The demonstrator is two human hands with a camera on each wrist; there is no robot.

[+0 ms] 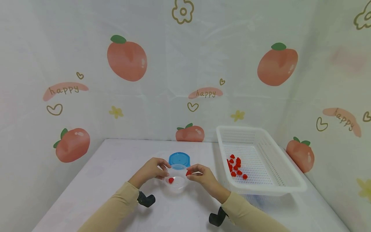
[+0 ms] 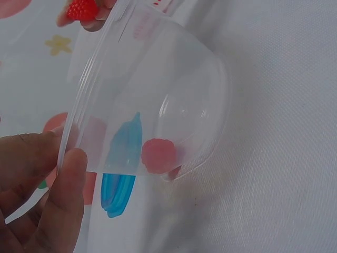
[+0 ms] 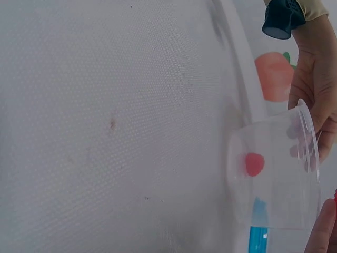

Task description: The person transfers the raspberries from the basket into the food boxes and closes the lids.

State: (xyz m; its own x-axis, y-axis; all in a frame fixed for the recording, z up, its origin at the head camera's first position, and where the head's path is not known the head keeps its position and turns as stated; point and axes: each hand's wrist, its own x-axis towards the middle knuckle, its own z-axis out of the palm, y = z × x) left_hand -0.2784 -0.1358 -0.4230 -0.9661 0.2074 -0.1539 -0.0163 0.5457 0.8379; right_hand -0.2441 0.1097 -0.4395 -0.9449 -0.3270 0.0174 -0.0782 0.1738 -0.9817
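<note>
My left hand (image 1: 152, 169) pinches the rim of a clear plastic tub (image 2: 184, 95) between thumb and fingers. Inside the tub, low down, lies one red toy raspberry (image 3: 254, 164). Across from it, at the tub's right rim, my right hand (image 1: 204, 176) holds another red raspberry (image 2: 82, 9) in its fingertips. Whether the tub's base touches the table is hard to tell. Just behind the tub lies a blue lid (image 1: 179, 159), also seen through the clear wall in both wrist views.
A white perforated basket (image 1: 290, 190) stands to the right on the white table (image 1: 87, 193), with several red raspberries (image 1: 236, 166) gathered at its left side. Behind the table hangs a pale printed cloth (image 1: 168, 71). Each forearm carries a dark wrist mount.
</note>
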